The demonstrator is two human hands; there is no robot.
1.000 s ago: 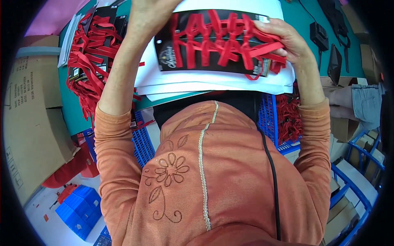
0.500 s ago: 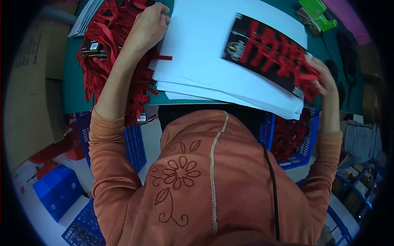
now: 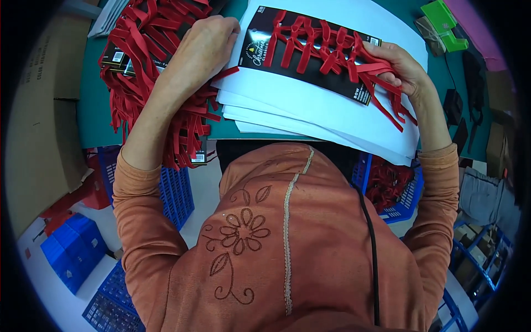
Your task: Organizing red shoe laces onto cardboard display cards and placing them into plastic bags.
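Note:
My right hand grips the right end of a black card carrying a row of red velvet bows. Some loose red ribbon tails hang from that end, under the fingers. Beneath the card lies a stack of white paper sheets. My left hand is closed, its fingers curled near the card's left end; whatever they hold is hidden. Under and beside my left forearm is a heap of more red bows on black cards, spilling past the table's front edge.
The green table also bears a bright green tape dispenser at the far right and black items near its right edge. Blue plastic baskets stand below; the right one contains red bows. A cardboard box stands at left.
My right hand has brought the card of bows left over the paper, toward my left hand. My left hand has shifted slightly right and down, and stays closed.

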